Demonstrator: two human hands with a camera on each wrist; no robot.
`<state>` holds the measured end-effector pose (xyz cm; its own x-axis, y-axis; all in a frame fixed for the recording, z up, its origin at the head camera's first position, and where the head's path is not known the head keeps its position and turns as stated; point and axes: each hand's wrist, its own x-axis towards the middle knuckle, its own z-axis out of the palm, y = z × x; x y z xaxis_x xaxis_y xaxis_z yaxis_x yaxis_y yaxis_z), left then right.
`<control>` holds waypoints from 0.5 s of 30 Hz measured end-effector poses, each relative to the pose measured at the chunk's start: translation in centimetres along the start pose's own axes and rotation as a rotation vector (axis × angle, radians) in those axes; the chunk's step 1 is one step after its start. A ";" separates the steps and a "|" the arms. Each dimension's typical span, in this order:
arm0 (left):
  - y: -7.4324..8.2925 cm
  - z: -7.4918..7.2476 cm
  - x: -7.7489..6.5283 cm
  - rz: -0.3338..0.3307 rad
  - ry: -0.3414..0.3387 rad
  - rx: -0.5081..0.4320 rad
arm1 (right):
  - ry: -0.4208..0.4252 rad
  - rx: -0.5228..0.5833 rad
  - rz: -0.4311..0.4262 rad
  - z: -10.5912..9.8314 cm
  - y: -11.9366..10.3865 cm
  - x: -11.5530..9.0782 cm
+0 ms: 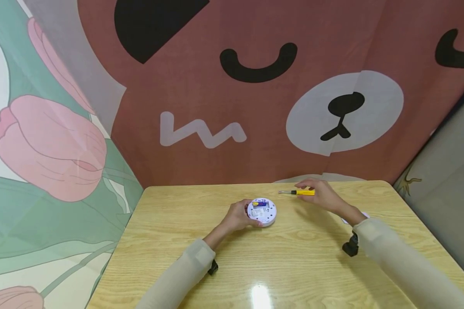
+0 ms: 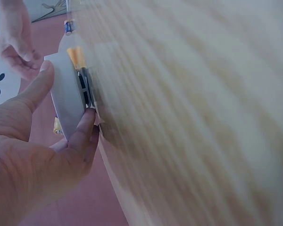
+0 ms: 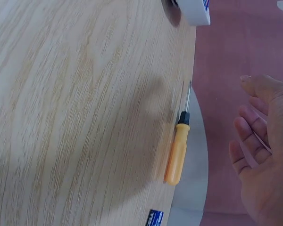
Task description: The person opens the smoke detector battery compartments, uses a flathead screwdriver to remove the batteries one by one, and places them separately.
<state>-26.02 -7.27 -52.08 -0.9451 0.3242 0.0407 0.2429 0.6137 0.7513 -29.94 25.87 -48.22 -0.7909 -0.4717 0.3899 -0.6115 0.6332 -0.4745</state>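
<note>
My left hand point(image 1: 237, 216) grips a round white device point(image 1: 264, 214) by its left edge, thumb at the near rim. The device's back faces up, and a purple-and-yellow battery point(image 1: 260, 204) sits in its open compartment. To the right, my right hand point(image 1: 319, 194) hovers beside a screwdriver point(image 1: 305, 192) with a yellow handle and black collar. In the right wrist view that hand's fingers point(image 3: 247, 127) are loosely bent and hold nothing, apart from the screwdriver point(image 3: 178, 155), which lies on the table with its shaft toward the device.
Under the right forearm a white item point(image 1: 365, 215) shows, mostly hidden. A blue battery point(image 3: 154, 218) lies past the screwdriver's handle end in the right wrist view. The wooden table point(image 1: 170, 240) ends at a wall cloth point(image 1: 201, 167) with a bear's face.
</note>
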 end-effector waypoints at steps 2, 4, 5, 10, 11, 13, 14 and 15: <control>0.0 0.0 0.0 0.002 0.002 0.008 | -0.004 0.012 -0.001 0.2 -0.1 0.2; 0.0 0.0 0.0 -0.001 0.002 0.009 | -0.009 0.023 -0.001 0.5 -0.1 0.3; 0.0 -0.1 -0.1 -0.004 0.000 0.005 | -0.013 0.030 -0.001 0.5 -0.2 0.3; 0.3 -0.2 -0.2 0.002 -0.001 -0.023 | -0.030 0.065 0.008 0.9 -1.0 0.6; 0.3 -0.2 -0.3 0.003 -0.001 -0.025 | -0.030 0.066 0.008 1.0 -1.2 0.6; 0.3 -0.2 -0.3 0.003 -0.001 -0.017 | -0.026 0.061 0.000 1.2 -1.5 0.8; 0.3 -0.2 -0.2 0.003 -0.001 -0.012 | -0.023 0.055 -0.007 1.3 -1.7 0.9; 0.3 -0.1 -0.2 0.002 -0.001 -0.006 | -0.021 0.052 -0.013 1.5 -1.8 1.0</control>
<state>-25.80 -7.27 -51.80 -0.9443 0.3263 0.0419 0.2439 0.6089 0.7548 -29.65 23.35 -48.12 -0.7829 -0.4925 0.3802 -0.6216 0.5946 -0.5099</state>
